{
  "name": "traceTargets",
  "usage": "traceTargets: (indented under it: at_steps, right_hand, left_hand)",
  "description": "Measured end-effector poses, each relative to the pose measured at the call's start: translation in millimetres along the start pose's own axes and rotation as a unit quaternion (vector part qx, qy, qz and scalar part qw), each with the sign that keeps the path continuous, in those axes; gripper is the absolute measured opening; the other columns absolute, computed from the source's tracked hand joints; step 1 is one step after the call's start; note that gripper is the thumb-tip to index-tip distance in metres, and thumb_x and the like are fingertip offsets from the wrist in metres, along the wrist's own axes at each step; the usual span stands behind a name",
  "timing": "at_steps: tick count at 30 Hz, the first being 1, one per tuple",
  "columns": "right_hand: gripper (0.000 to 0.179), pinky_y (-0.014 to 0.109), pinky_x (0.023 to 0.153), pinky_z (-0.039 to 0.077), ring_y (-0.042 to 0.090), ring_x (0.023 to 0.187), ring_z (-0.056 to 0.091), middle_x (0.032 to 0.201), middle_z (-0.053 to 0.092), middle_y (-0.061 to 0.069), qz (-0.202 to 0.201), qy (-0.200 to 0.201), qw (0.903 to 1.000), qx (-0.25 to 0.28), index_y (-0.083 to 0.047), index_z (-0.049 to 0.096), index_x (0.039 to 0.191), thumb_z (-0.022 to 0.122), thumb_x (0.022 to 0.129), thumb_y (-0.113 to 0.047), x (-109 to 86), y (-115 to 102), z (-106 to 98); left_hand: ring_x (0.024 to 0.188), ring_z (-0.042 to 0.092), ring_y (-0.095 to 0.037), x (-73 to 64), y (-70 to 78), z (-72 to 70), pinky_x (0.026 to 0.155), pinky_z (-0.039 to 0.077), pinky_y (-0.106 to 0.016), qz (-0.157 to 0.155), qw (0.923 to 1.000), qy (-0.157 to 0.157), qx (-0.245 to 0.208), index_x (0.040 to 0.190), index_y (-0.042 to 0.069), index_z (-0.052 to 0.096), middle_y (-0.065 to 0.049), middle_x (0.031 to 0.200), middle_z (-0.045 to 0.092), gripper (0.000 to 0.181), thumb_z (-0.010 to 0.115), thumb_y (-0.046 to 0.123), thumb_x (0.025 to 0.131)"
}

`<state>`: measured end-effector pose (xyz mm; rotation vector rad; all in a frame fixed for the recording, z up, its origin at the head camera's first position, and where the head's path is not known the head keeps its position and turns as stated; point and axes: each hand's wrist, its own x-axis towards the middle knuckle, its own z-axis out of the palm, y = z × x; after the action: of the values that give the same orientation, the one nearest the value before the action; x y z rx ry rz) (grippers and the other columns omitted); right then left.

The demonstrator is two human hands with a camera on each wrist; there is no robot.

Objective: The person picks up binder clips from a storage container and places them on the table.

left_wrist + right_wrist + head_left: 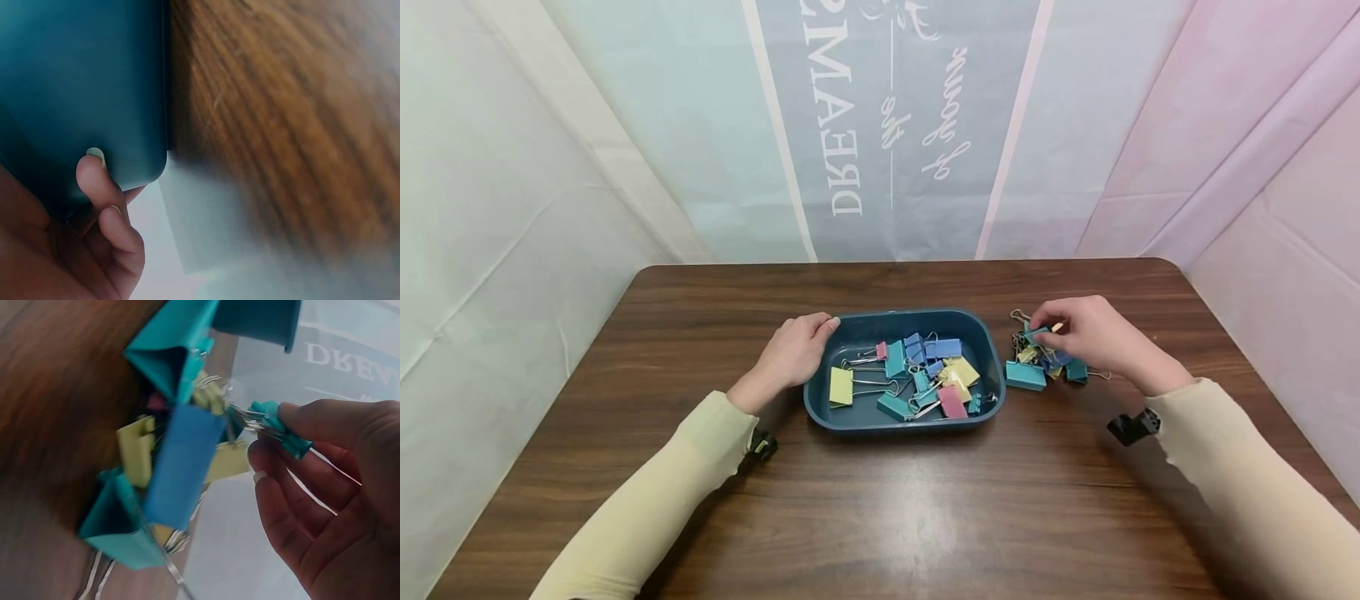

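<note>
At the upper left corner of a dark blue tray, my left hand grips the rim. Its thumb lies on the rim, and in the left wrist view curled fingers touch the tray's outer surface. Inside the tray lie several binder clips, among them a large yellow clip and a pink clip. To the right of the tray, my right hand pinches a small teal binder clip between thumb and fingers. Just beyond its fingertips is a pile of clips, including a blue one.
The brown wooden table spreads out on all sides of the tray. A teal clip in the pile sits close to the tray's right end. Behind the table hangs a pale printed cloth.
</note>
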<state>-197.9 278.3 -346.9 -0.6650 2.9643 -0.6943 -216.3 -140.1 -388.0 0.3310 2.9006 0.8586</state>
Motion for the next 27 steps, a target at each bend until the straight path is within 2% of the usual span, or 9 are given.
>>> traceTargets:
  at_steps: [4, 8, 11, 16, 20, 27]
  right_hand:
    - [0.011, 0.04, 0.072, 0.053, 0.019, 0.088, 0.065, 0.094, 0.07, 0.001, 0.001, -0.015, 0.9999, 0.0, -0.012, 0.073, 0.099, 0.075, 0.089, -0.008, -1.3, 5.8, 2.6]
    - [0.012, 0.04, 0.072, 0.053, 0.02, 0.089, 0.064, 0.094, 0.07, 0.0, 0.003, -0.016, 0.9999, 0.001, -0.012, 0.073, 0.099, 0.075, 0.089, -0.008, -1.4, 6.3, 2.3]
    - [0.011, 0.038, 0.07, 0.052, 0.019, 0.087, 0.064, 0.093, 0.07, 0.0, 0.001, -0.013, 0.9999, 0.0, -0.012, 0.073, 0.099, 0.075, 0.089, -0.009, -1.1, 4.5, 1.0]
    - [0.01, 0.037, 0.068, 0.051, 0.017, 0.084, 0.063, 0.093, 0.07, 0.0, -0.011, -0.002, 0.9999, -0.009, -0.011, 0.073, 0.099, 0.074, 0.09, -0.008, 0.1, 0.7, -0.8]
    - [0.009, 0.039, 0.071, 0.052, 0.016, 0.084, 0.062, 0.093, 0.07, 0.0, -0.025, 0.009, 0.9996, -0.014, -0.012, 0.074, 0.1, 0.073, 0.091, -0.009, 1.9, -5.0, -2.1]
    - [0.007, 0.04, 0.075, 0.054, 0.013, 0.083, 0.062, 0.092, 0.07, -0.003, -0.058, 0.019, 0.9981, 0.006, -0.014, 0.074, 0.099, 0.07, 0.094, -0.012, 10.0, -32.7, -0.5]
  left_hand:
    - [0.087, 0.059, -0.025, 0.0, 0.5, -0.2, 0.076, 0.047, -0.039, -0.001, 1.0, -0.001, -0.002, 0.13, 0.006, 0.063, -0.008, 0.096, 0.067, 0.042, 0.041, 0.034, 0.108]
    - [0.095, 0.061, -0.025, 0.0, 1.7, -1.1, 0.086, 0.05, -0.043, 0.0, 1.0, -0.002, -0.002, 0.133, 0.006, 0.061, -0.011, 0.112, 0.068, 0.042, 0.042, 0.034, 0.108]
    - [0.098, 0.061, -0.025, -0.1, 2.7, -1.9, 0.089, 0.05, -0.044, 0.0, 1.0, -0.002, -0.002, 0.134, 0.006, 0.061, -0.012, 0.119, 0.067, 0.042, 0.042, 0.034, 0.108]
    - [0.094, 0.06, -0.025, 0.2, 2.9, -1.8, 0.084, 0.049, -0.042, 0.0, 1.0, -0.001, -0.003, 0.134, 0.006, 0.061, -0.011, 0.115, 0.068, 0.043, 0.042, 0.034, 0.108]
    - [0.091, 0.059, -0.025, -0.2, 2.2, -1.2, 0.079, 0.048, -0.04, -0.002, 1.0, -0.001, -0.004, 0.133, 0.006, 0.061, -0.01, 0.108, 0.068, 0.042, 0.042, 0.035, 0.108]
    - [0.094, 0.06, -0.025, -0.8, 1.8, -1.9, 0.084, 0.049, -0.043, -0.003, 1.0, -0.001, -0.003, 0.132, 0.006, 0.061, -0.011, 0.113, 0.068, 0.042, 0.041, 0.035, 0.108]
